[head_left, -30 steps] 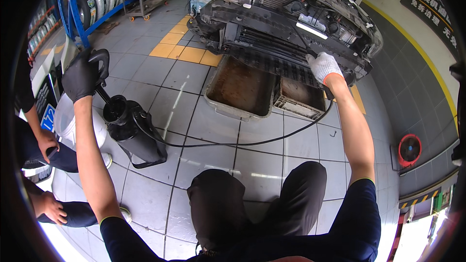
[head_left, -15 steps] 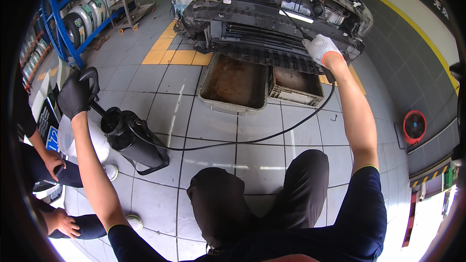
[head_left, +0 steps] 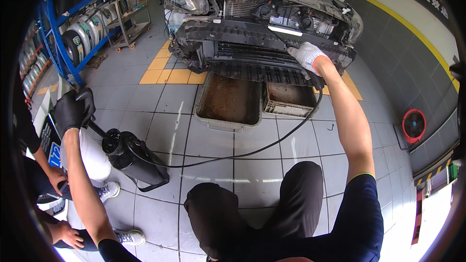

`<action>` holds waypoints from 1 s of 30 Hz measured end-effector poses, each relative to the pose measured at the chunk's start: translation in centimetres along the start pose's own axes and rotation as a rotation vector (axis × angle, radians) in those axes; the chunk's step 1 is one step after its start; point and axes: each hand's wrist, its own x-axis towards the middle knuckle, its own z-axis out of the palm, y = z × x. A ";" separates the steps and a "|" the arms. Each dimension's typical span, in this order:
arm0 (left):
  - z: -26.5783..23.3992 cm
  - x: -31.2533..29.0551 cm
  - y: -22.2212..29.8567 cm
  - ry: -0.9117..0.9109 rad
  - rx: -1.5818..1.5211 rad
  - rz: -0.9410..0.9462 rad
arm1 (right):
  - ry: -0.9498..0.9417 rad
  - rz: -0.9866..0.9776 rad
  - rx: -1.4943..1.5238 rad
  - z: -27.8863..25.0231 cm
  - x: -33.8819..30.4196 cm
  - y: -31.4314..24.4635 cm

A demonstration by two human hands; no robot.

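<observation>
My left hand [head_left: 69, 111], in a black glove, is closed around the looped handle [head_left: 87, 98] of a black pump sprayer [head_left: 138, 157]. The handle's rod runs down into the top of the sprayer, which stands tilted on the floor. In a white knit glove with an orange cuff, my right hand [head_left: 310, 58] grips the dark spray wand [head_left: 318, 81]. A black hose [head_left: 252, 153] links the wand to the sprayer. The wand points at the exposed front of a car [head_left: 272, 24], whose outer bumper is off, showing grilles and a headlamp.
Two grimy bins, a larger tub [head_left: 228, 122] and a smaller crate [head_left: 289, 109], sit beneath the car's front. Behind the sprayer stands a white bucket [head_left: 90, 157]. Other people crouch at the left. A blue tyre rack [head_left: 58, 39], a trolley [head_left: 128, 22] and a red fan [head_left: 413, 125] stand around.
My view has tilted up and slightly right, so the car and sprayer appear lower. The left hand has drawn a little away from the sprayer's top. Both hands keep their grips.
</observation>
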 end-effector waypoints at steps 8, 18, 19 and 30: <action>-3.6 1.2 0.5 0.143 0.017 -0.079 | -0.001 -0.012 0.075 0.1 1.3 -0.3; -0.8 -0.5 -0.6 0.198 0.126 -0.103 | 0.025 0.003 0.032 0.0 2.0 0.1; 0.3 -1.4 -0.3 0.193 0.144 -0.080 | -0.026 0.062 0.062 -0.2 1.9 0.2; 3.7 -3.7 -0.8 0.214 0.113 -0.046 | 0.021 0.109 -0.058 -1.5 -0.3 0.1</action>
